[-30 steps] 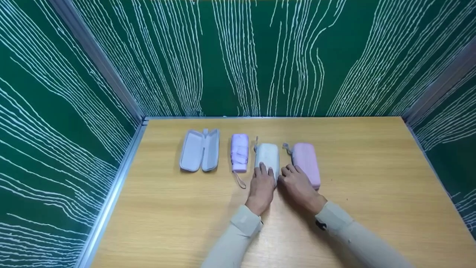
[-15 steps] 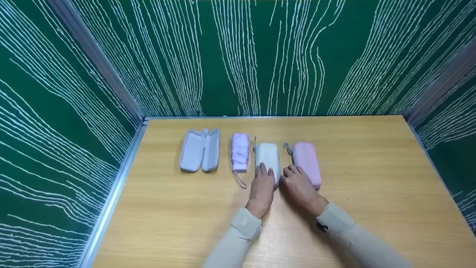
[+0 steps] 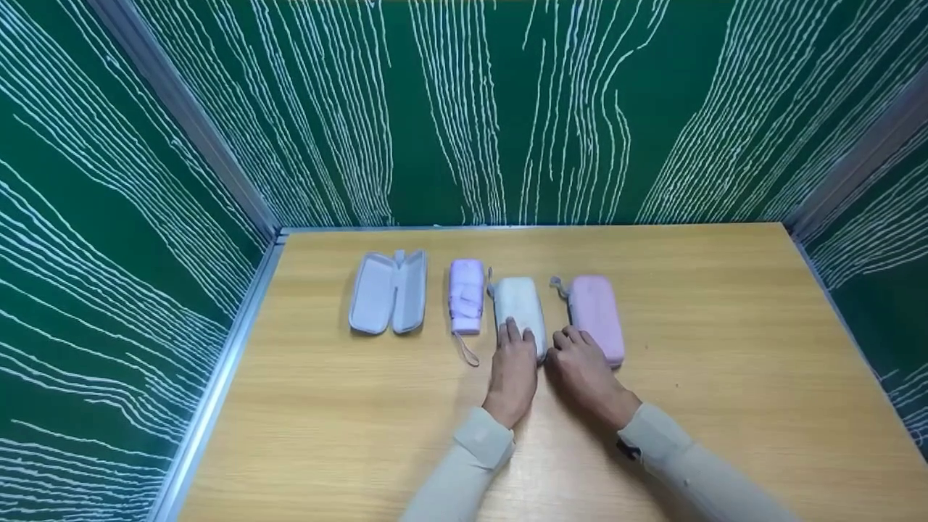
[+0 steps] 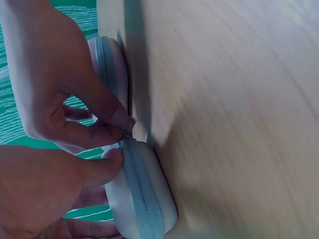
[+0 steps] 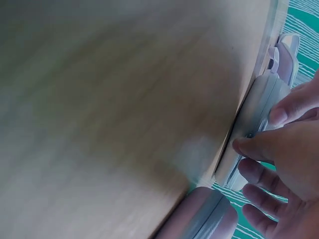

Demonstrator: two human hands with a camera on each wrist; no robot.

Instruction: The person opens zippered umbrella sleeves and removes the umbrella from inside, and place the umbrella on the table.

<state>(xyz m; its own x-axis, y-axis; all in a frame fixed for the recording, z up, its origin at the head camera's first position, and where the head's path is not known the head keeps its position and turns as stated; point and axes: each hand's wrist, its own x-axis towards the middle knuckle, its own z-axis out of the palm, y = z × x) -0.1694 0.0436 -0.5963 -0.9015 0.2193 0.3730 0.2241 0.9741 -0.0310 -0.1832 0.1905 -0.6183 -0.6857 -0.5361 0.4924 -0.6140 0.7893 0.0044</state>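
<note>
Head: left hand (image 3: 514, 371) (on pale case (image 3: 519, 300))

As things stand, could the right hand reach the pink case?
Probably yes: the pink case lies beside the right hand, nothing between, though that hand pinches the zipper pull of the pale case.

Off-white case (image 3: 519, 303); pink case (image 3: 597, 315); lilac umbrella (image 3: 466, 293); green walls (image 3: 663, 94) striped wavy white.

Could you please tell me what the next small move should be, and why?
Probably the right hand should draw the zip pull a little way along the seam: it appears to pinch that pull at a corner of the pale case, while the left hand holds the case against the table.
</note>
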